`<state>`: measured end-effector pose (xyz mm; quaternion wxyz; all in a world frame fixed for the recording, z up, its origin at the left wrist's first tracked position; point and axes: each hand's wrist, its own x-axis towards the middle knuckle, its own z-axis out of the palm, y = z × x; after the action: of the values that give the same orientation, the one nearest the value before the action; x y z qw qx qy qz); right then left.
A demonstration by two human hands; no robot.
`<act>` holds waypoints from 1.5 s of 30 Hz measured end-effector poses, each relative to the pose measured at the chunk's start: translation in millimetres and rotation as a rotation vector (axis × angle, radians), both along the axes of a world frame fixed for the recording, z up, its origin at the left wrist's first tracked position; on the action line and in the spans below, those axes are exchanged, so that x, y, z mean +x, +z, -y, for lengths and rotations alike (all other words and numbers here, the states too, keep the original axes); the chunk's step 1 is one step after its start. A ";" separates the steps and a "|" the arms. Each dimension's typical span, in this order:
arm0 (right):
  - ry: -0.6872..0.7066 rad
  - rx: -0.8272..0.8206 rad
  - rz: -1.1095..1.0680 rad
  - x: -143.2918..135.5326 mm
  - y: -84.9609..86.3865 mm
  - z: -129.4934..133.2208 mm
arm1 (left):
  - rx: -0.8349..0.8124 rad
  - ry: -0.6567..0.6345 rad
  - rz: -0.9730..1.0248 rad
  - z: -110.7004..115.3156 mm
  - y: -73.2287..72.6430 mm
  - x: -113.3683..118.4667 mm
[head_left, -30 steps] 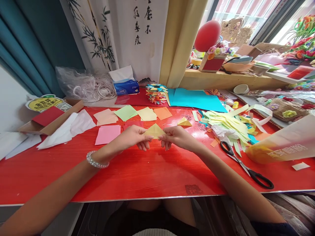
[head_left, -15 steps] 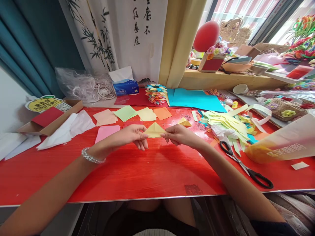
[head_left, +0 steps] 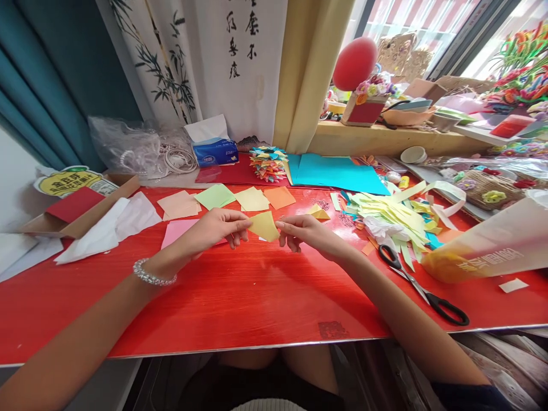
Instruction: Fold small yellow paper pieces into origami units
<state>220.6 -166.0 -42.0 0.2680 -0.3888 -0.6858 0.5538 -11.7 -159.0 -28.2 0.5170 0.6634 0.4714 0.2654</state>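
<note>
Between my two hands, a little above the red table (head_left: 240, 302), is a small piece of yellow paper (head_left: 264, 226), now squarish in outline. My left hand (head_left: 222, 228) pinches its left edge between thumb and fingers. At its right edge, my right hand (head_left: 302, 232) has thumb and forefinger closed on the corner. Behind the hands lie paper squares: peach (head_left: 177, 205), green (head_left: 215, 196), pale yellow (head_left: 252, 199) and orange (head_left: 279, 197). Pink paper (head_left: 175, 230) is partly hidden by my left hand. A folded yellow piece (head_left: 318, 212) rests beyond my right hand.
Black-handled scissors (head_left: 422, 285) lie at the right, beside yellow-green paper strips (head_left: 385, 217) and a translucent bag (head_left: 492, 245). Behind are a blue tissue pack (head_left: 215, 153), a multicoloured paper stack (head_left: 269, 164) and turquoise sheets (head_left: 338, 172). White tissue (head_left: 107, 225) lies left.
The yellow paper has gone from a flat-based triangle to a tilted, squarish shape between my fingers. My left hand has risen slightly, and the camera view has shifted a little.
</note>
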 end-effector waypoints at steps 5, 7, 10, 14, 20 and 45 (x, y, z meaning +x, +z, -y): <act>-0.058 0.102 0.092 -4.2 -3.5 1.8 | -0.010 0.074 0.083 5.3 -1.2 7.4; -0.087 0.139 0.125 -4.8 -1.4 3.5 | -0.024 0.089 0.093 6.4 -1.2 8.0; -0.101 0.192 0.172 -5.7 2.2 5.9 | -0.034 0.091 0.106 7.0 -1.4 6.6; -0.091 0.284 0.202 -5.5 2.5 5.8 | -0.029 0.085 0.116 7.4 -2.0 4.9; -0.169 0.396 0.272 -9.6 -3.8 7.2 | -0.018 0.076 0.075 9.6 -0.5 9.7; -0.188 -0.184 -0.260 -15.6 -11.7 6.8 | 0.140 0.223 0.268 16.7 -13.6 17.0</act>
<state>205.0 -172.8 -53.7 0.3682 -0.3992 -0.5524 0.6325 5.2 -175.7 -41.8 0.4951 0.5999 0.4494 0.4393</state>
